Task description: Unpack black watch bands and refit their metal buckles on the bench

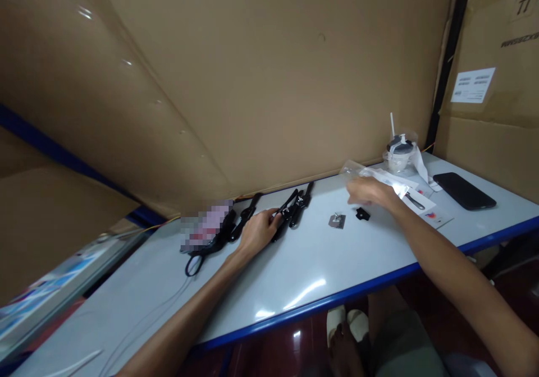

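Note:
My left hand (pixel 261 226) is closed round one end of a black two-handled tool (pixel 286 213) that looks like a spokeshave, lying at a slant on the table. Right beside it lies a similar black spokeshave (pixel 301 204), and another black spokeshave (pixel 245 217) rests to the left of my hand. My right hand (pixel 364 191) hovers at the edge of a clear plastic bag (pixel 352 168), fingers curled down; what they hold, if anything, is hidden. Below it sit a small black plate (pixel 362 214) and a square metal blade (pixel 337 221) with small screws on it.
Printed leaflets (pixel 421 202) and a black phone (pixel 464 190) lie at the right. A cup with a straw (pixel 400 152) stands behind them. A black strapped item (pixel 210 242), partly blurred out, is at the left. Cardboard (pixel 269 85) walls the back of the table (pixel 295 276).

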Available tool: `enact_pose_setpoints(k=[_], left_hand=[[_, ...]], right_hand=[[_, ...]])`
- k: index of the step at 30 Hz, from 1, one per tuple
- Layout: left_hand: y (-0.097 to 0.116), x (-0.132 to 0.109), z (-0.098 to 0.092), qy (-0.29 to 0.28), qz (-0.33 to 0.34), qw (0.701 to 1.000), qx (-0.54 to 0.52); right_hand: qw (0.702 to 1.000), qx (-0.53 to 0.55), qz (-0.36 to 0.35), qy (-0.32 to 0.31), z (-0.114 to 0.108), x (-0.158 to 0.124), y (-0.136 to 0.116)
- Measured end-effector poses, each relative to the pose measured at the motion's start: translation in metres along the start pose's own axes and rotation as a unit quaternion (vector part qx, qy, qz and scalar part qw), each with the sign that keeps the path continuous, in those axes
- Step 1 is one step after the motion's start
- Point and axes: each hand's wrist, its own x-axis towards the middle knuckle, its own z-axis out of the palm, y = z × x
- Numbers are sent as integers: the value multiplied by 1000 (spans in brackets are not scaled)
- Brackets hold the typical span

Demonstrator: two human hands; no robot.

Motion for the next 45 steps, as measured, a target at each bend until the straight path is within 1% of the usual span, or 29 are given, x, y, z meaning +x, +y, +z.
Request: enact_pose_setpoints(k=[2, 3, 6, 10, 12, 14, 15, 17, 19, 20, 21, 23, 26, 28, 29, 31, 34, 39, 43, 45], left_hand=[[0, 0, 1, 4, 18, 1000, 0], [-1, 0, 1, 6, 26, 1000, 2], [-2, 1, 4, 24, 37, 999, -4], [-8, 5, 5, 71, 40, 997, -4], [-13, 8, 3, 92, 20, 995, 26], [-19, 12, 2, 104, -15, 992, 67], [-21, 14, 2, 99, -33, 991, 86], [-25, 17, 3, 52, -54, 991, 107], [-28, 19, 5, -8, -48, 993, 109], [-29, 19, 6, -27, -39, 993, 106], [-30, 19, 7, -35, -30, 994, 100], [-32, 19, 6, -19, -18, 997, 78], [-33, 17, 1, 25, -19, 999, 38], [-33, 14, -2, 58, -29, 996, 57], [-31, 13, -3, 65, -36, 994, 80], [-28, 10, -3, 53, -51, 990, 116], [-25, 9, 0, 11, -62, 994, 87], [-30, 14, 2, 11, -72, 997, 10], [-33, 15, 3, -6, -52, 998, 22], [-35, 15, 3, -1, -41, 999, 29]], right_hand=[[995, 10, 51, -85, -3, -2, 2], [991, 16, 69, -110, -3, -2, 2], [986, 24, 85, -139, -1, 0, 0], [986, 47, 54, -151, 3, 1, -6], [986, 53, 40, -156, 4, 1, -9], [985, 58, 34, -158, 4, 0, -10], [985, 60, 32, -156, 4, -1, -11], [986, 60, 29, -153, 3, -2, -12], [986, 61, 30, -153, 3, -3, -13], [986, 63, 32, -154, 2, -3, -14], [985, 64, 34, -155, 2, -3, -15], [985, 65, 37, -157, 2, -4, -16], [985, 61, 33, -159, 1, -5, -17], [985, 64, 33, -159, 1, -6, -17], [984, 68, 35, -158, 1, -6, -17], [984, 72, 38, -156, 0, -7, -17], [985, 73, 37, -152, 0, -7, -17], [983, 64, 37, -170, 0, -5, -16], [982, 63, 34, -175, 1, -3, -15], [982, 68, 39, -172, 2, -3, -16]])
